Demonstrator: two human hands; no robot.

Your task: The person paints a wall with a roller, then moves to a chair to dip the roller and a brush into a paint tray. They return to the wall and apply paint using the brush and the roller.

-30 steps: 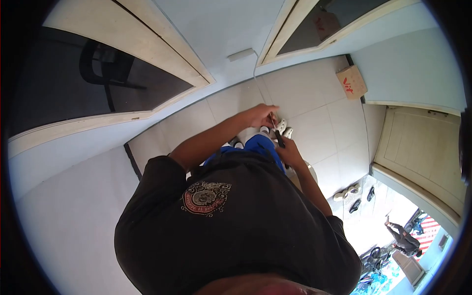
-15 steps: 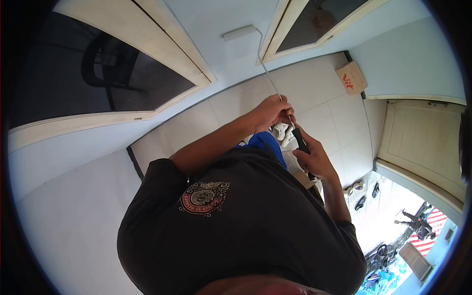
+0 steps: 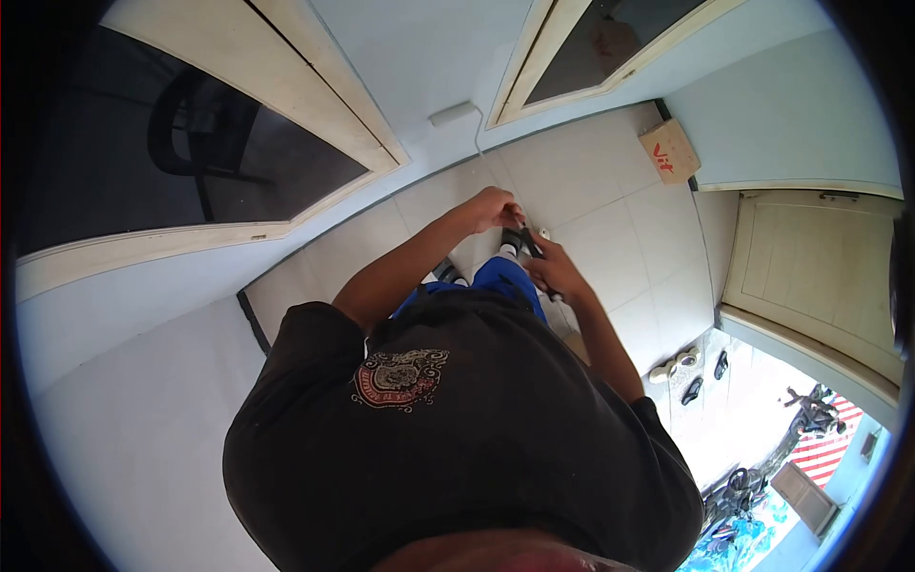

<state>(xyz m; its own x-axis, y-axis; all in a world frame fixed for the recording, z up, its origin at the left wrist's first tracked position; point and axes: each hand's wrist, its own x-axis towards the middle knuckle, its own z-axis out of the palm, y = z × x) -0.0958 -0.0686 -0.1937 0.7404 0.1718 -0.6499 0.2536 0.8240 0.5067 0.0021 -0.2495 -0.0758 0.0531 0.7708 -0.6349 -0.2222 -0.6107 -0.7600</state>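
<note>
Two hands meet above the tiled floor [image 3: 610,191]: right hand [image 3: 555,274] clenched on a dark-handled tool [image 3: 530,241], left hand [image 3: 491,208] pinching its tip, seemingly mid-adjustment. Any further move calls for a steady grip.

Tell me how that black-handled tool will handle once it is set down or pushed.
Probably stiff: the black-handled tool spans straight between the right hand and left hand. Likely light: one hand grips it. Its slim handle may roll on the smooth floor tiles.

The floor tiles [image 3: 610,200] look smooth and glossy, the box [image 3: 669,153] is matt cardboard, the T-shirt [image 3: 477,448] cloth, the tool handle [image 3: 529,240] dark matt plastic
</note>
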